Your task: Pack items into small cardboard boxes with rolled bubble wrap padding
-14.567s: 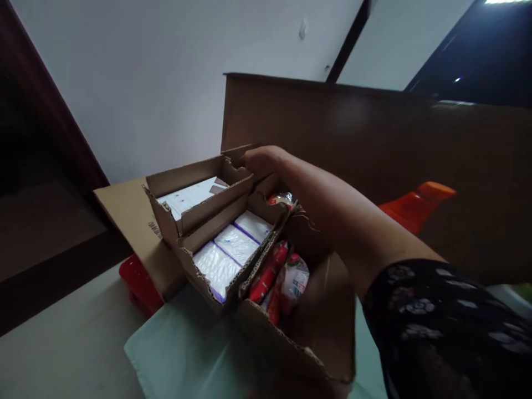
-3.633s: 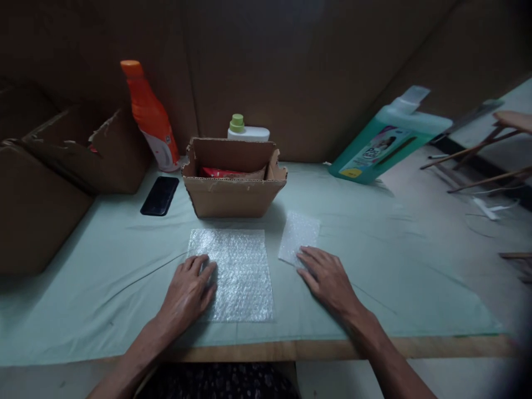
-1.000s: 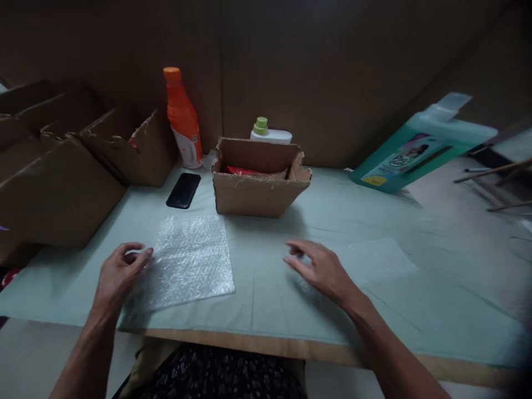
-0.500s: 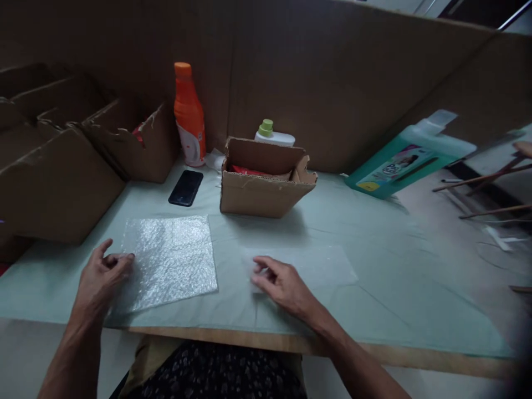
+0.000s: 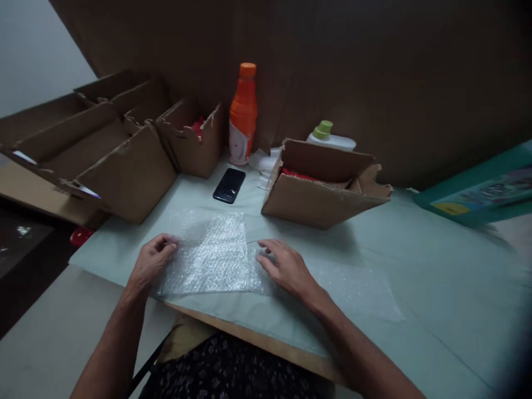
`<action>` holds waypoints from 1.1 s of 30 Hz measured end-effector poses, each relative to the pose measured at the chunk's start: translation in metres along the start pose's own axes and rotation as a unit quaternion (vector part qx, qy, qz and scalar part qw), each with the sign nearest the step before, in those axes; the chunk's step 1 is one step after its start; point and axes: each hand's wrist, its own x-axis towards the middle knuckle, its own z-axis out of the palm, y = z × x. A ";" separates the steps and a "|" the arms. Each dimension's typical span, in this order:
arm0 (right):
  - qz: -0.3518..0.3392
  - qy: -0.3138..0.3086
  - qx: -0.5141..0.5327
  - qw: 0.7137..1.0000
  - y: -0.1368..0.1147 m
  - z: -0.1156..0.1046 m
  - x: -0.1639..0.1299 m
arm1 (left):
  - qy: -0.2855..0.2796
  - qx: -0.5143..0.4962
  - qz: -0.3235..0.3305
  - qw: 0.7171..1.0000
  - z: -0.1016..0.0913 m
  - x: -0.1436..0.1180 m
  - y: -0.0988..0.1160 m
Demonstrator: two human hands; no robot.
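Note:
A square piece of bubble wrap (image 5: 211,255) lies flat near the front of the table. At its left edge, my left hand (image 5: 153,260) pinches the wrap between thumb and fingers. My right hand (image 5: 285,269) is just off the right edge, its thumb and fingers curved but apart. A clear strip of the plastic shows under and beside those fingers; whether it joins the square piece I cannot tell. Right of my right hand, a thin clear sheet (image 5: 357,288) stretches flat along the cloth, partly hidden by my forearm.
Behind the wrap lie a black phone (image 5: 229,185) and a small cardboard box (image 5: 320,202) with red packaging inside. An orange bottle (image 5: 243,116) and a white green-capped bottle (image 5: 332,141) stand at the back. Cardboard bins (image 5: 133,172) fill the left; a green jug (image 5: 469,188) leans right.
My view has turned left. My right hand has moved left across the table to the wrap's right edge. My left hand's fingers have closed on the left edge.

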 end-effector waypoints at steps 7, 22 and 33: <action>-0.044 -0.062 0.054 0.996 -0.003 0.022 0.095 | -0.058 -0.014 0.043 0.997 -0.009 0.006 -0.008; -0.148 -0.130 -0.065 0.978 -0.028 0.017 0.031 | -0.112 0.066 -0.012 0.991 -0.065 -0.009 0.000; -0.044 -0.082 0.177 0.980 -0.061 0.030 -0.017 | -0.051 0.174 0.036 0.983 -0.062 -0.039 0.010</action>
